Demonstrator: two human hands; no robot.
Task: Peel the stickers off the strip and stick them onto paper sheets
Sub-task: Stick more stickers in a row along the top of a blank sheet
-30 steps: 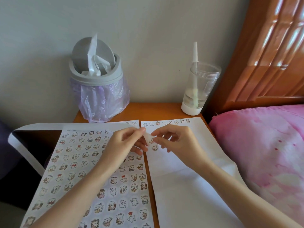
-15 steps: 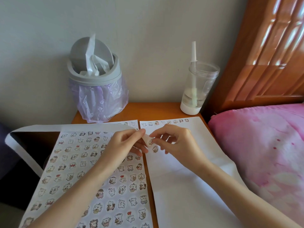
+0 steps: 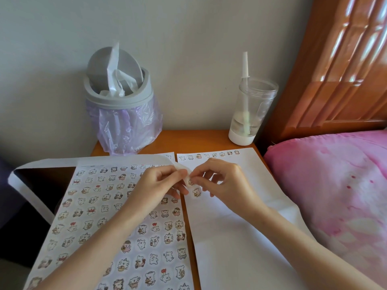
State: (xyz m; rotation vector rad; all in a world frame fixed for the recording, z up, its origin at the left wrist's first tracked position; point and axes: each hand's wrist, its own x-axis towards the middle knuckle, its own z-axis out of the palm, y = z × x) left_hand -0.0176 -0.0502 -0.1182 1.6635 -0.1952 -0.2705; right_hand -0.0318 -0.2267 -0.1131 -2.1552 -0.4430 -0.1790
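A short white sticker strip (image 3: 193, 190) hangs between my two hands, with a small cartoon sticker still showing on its lower end. My left hand (image 3: 162, 185) pinches the strip's upper end. My right hand (image 3: 222, 183) pinches a sticker on the strip with thumb and forefinger. Under my left arm lies a paper sheet (image 3: 100, 208) covered with several rows of stickers. A white paper sheet (image 3: 234, 237) lies on the right, with a row of stickers (image 3: 209, 155) along its top edge.
A grey bin (image 3: 121, 105) with a purple liner stands at the back left of the wooden table (image 3: 194, 141). A clear cup with a straw (image 3: 250, 114) stands at the back right. A pink pillow (image 3: 335, 185) and wooden headboard (image 3: 339, 65) border the right.
Both hands stay together on the strip above the gap between the sheets. The fingers have shifted only slightly.
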